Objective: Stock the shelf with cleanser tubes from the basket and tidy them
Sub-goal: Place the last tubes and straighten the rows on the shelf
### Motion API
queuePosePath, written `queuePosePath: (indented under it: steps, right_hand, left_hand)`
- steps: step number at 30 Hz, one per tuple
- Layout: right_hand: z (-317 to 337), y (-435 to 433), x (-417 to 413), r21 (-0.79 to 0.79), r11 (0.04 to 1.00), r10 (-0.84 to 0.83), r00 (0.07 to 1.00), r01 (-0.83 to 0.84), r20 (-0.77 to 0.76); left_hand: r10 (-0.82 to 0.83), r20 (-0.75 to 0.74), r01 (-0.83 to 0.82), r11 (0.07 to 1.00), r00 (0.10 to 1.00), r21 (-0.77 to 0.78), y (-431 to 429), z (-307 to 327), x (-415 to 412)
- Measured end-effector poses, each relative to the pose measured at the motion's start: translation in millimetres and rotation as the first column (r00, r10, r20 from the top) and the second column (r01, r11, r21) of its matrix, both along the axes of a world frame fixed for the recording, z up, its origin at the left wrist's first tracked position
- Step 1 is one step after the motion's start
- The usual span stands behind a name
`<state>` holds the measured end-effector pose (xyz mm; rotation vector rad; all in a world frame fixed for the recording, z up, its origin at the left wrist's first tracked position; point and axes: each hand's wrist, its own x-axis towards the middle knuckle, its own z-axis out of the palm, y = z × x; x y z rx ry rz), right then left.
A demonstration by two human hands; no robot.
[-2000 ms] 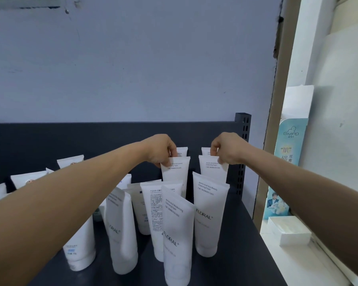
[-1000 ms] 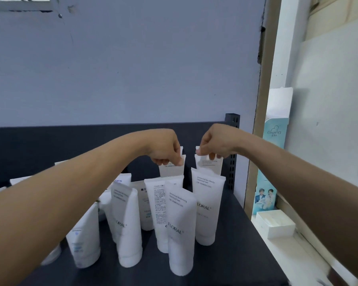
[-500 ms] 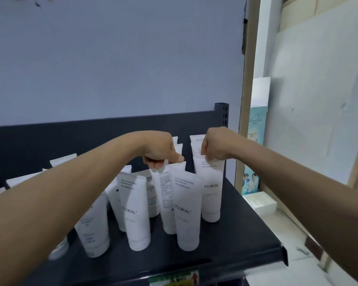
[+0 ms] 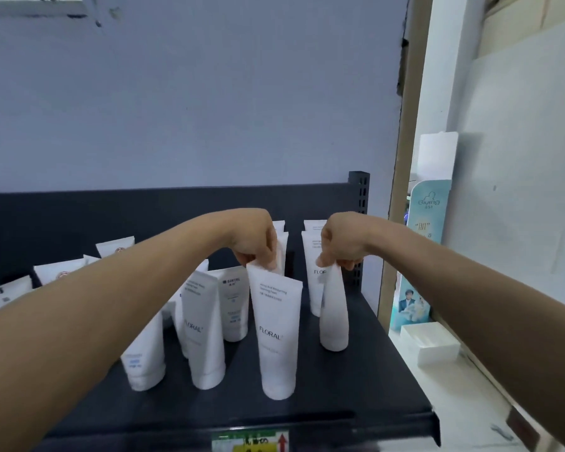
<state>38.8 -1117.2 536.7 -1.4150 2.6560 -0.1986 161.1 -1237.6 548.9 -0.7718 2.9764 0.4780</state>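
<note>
The dark shelf (image 4: 356,386) has bare surface along its front lip and to the right of the tubes, up to its right edge, where a perforated post (image 4: 359,197) rises at the back corner. The right hand (image 4: 343,243) pinches the top seam of an edge-on tube (image 4: 335,321), which stands on its cap near that edge. The left hand (image 4: 255,243) pinches the top corner of the front FLORAL tube (image 4: 276,334), upright mid-shelf. Whether its fingers also touch the tube just behind cannot be told. The left forearm hides part of a low tube (image 4: 144,363) and of the back-left tubes (image 4: 115,247). A front label (image 4: 252,443) is blurred and cut off. Beyond the right edge sit a white box (image 4: 429,342) and a teal carton (image 4: 418,256).
</note>
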Motion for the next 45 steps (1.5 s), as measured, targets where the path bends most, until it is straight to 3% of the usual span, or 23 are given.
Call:
queuePosePath:
  steps: [6, 20, 26, 32, 36, 40, 45]
  right_hand:
    - [-8, 6, -4, -0.174, 0.98, 0.072, 0.988, -0.095, -0.133]
    - [-19, -4, -19, -0.29, 0.949, 0.077, 0.982, -0.125, -0.173]
    - [-17, -6, -17, -0.299, 0.951, 0.046, 0.99, -0.083, -0.13]
    - [-13, -9, -12, -0.173, 0.984, 0.032, 0.999, -0.037, -0.03]
    - [-2, -3, -14, -0.165, 0.986, 0.064, 0.977, -0.03, 0.204]
    - [-4, -1, -13, -0.098, 0.993, 0.073, 0.994, -0.065, 0.08]
    - [-17, -11, -14, -0.229, 0.973, 0.029, 0.999, -0.034, -0.026]
  left_hand:
    - [-0.013, -0.032, 0.007, 0.985, 0.999, -0.175, -2, -5, -2]
    - [-0.012, -0.051, 0.006, 0.992, 0.999, -0.122, -19, -6, 0]
    - [-0.003, -0.088, -0.007, 0.993, 0.996, -0.117, -22, -9, 2]
    - [0.014, -0.109, -0.021, 0.998, 0.994, -0.065, -24, -10, 2]
    - [0.051, -0.08, -0.046, 0.997, 0.996, 0.062, -27, -10, 6]
    - [0.074, -0.121, -0.068, 0.996, 0.99, 0.054, -25, -13, 7]
    - [0.096, -0.174, -0.097, 0.995, 0.98, -0.002, -19, -17, 5]
